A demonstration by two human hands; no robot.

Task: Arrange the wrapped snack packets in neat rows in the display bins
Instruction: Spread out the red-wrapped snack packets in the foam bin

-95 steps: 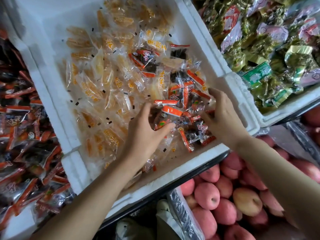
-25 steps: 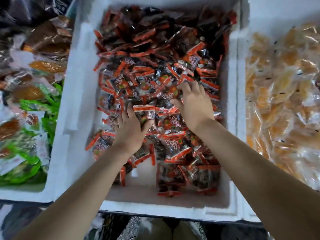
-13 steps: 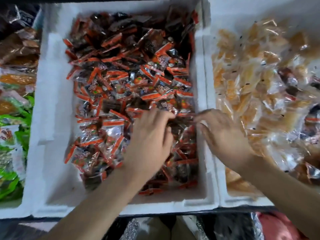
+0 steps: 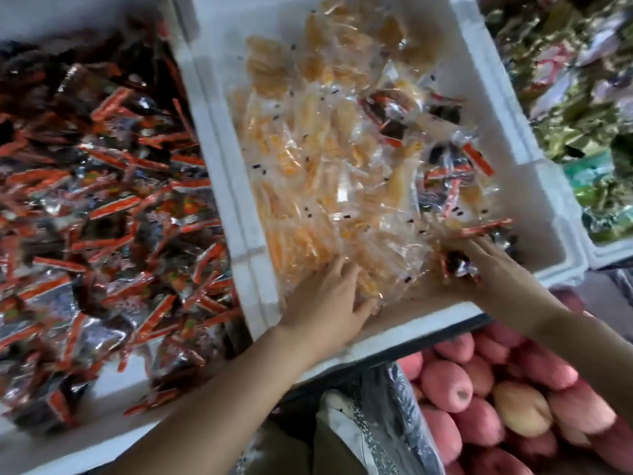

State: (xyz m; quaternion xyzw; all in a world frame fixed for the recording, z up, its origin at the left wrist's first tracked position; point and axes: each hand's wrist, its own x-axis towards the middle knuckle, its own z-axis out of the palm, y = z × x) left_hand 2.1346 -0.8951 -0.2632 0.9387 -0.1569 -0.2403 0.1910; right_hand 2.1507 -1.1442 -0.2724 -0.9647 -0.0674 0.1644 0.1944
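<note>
Currently, in the head view, your left grip [image 4: 329, 296] lies flat with straight fingers on the yellow packets [image 4: 301, 186] in the middle bin [image 4: 233, 186], while your right grip [image 4: 496, 269] curls round stray red packets [image 4: 455, 262] near its front right corner; lift them clear without snagging yellow ones.

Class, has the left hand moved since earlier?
Yes: the left hand crossed the foam wall rightward, from the red-packet bin to the yellow-packet bin.

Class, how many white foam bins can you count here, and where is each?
3. Left bin, full of red-and-black packets; middle bin, mostly yellow packets; right bin at the edge, green packets. Others may lie outside the frame.
</note>
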